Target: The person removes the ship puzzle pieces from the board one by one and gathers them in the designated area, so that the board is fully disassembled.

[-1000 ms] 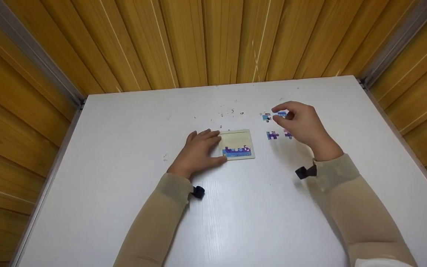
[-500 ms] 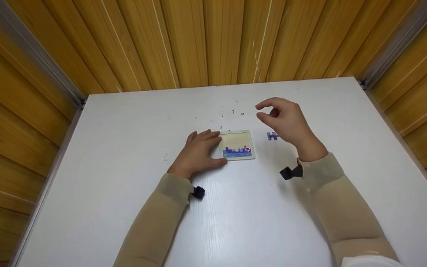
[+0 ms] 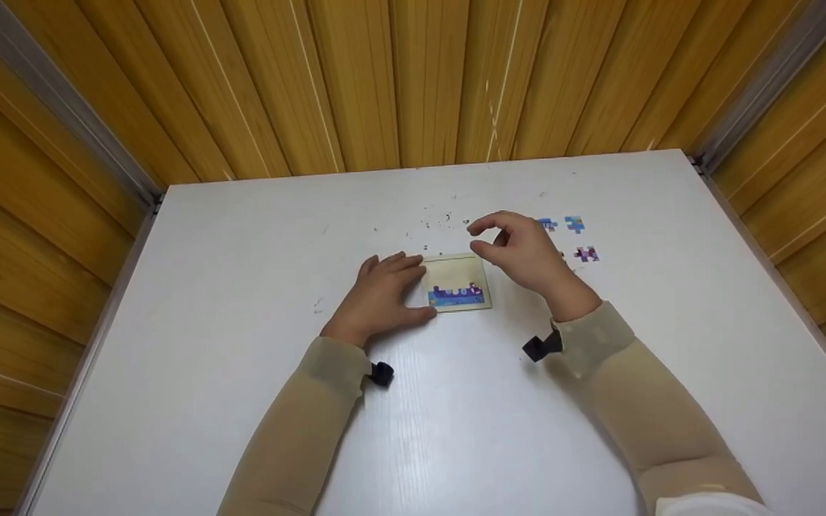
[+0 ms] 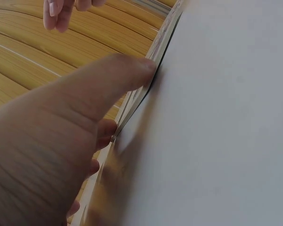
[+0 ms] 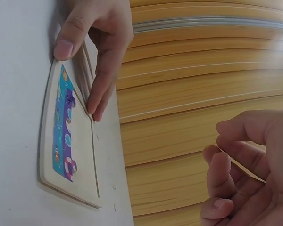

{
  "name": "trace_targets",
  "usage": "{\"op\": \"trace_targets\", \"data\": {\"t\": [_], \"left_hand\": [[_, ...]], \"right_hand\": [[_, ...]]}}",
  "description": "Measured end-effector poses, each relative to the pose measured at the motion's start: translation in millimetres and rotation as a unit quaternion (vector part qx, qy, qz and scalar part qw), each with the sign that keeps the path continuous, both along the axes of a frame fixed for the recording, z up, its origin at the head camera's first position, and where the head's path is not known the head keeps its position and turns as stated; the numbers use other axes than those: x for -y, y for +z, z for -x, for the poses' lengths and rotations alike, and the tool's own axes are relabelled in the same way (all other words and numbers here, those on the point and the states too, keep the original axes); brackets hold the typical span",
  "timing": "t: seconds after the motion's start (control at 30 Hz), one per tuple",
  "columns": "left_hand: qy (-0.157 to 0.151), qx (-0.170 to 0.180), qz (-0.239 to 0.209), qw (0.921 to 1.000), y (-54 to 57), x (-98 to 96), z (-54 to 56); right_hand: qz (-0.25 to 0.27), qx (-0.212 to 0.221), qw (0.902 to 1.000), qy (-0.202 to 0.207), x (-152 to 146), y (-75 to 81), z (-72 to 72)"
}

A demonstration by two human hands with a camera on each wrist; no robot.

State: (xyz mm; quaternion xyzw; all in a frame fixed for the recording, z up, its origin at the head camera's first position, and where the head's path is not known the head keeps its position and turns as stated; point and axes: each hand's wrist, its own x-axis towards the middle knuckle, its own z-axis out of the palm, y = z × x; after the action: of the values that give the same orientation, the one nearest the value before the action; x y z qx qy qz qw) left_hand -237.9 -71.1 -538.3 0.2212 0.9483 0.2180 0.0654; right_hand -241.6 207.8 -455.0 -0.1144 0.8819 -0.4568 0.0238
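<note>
A shallow jigsaw tray (image 3: pixel 454 272) lies flat on the white table. Interlocked blue and purple pieces (image 5: pixel 62 132) with a sea picture fill its near strip, and the rest of its base is bare. My left hand (image 3: pixel 381 294) holds the tray by its left side, thumb at the near corner and fingers at the far-left edge. In the right wrist view that thumb (image 5: pixel 63 49) presses on the rim. Just off the tray's far-right corner hovers my right hand (image 3: pixel 520 251), thumb and index finger bent with a gap between them. No piece shows in its fingers.
Loose jigsaw pieces lie to the right, among them a blue piece (image 3: pixel 574 223) and a purple one (image 3: pixel 586 254); another blue piece (image 3: pixel 546 224) is partly covered by my right hand. Dark specks dot the table (image 3: pixel 413 416). Yellow wood-look panels (image 3: pixel 427 86) stand behind it.
My right hand has moved left, from over the loose pieces to the tray's far-right corner, uncovering two pieces on the right. My left hand and the tray stay in place.
</note>
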Motion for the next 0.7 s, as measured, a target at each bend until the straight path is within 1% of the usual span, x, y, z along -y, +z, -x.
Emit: {"op": "trace_targets", "data": {"t": [0.1,0.17,0.43,0.7], "left_hand": [[-0.003,-0.005,0.001,1.0000,-0.1,0.5,0.4],[-0.005,-0.005,0.001,1.0000,0.1,0.5,0.8],[-0.005,-0.005,-0.004,1.0000,0.1,1.0,0.0],[-0.008,-0.011,-0.008,0.9999,-0.8,1.3,-0.2]], "right_hand": [[0.002,0.026,0.9996,0.010,4,-5.1,0.9],[0.005,0.036,0.9992,0.019,6,-8.1,1.2],[-0.006,0.046,0.9983,0.034,13,-16.8,-0.3],[-0.029,0.073,0.9957,0.050,20,-23.9,-2.0]]}}
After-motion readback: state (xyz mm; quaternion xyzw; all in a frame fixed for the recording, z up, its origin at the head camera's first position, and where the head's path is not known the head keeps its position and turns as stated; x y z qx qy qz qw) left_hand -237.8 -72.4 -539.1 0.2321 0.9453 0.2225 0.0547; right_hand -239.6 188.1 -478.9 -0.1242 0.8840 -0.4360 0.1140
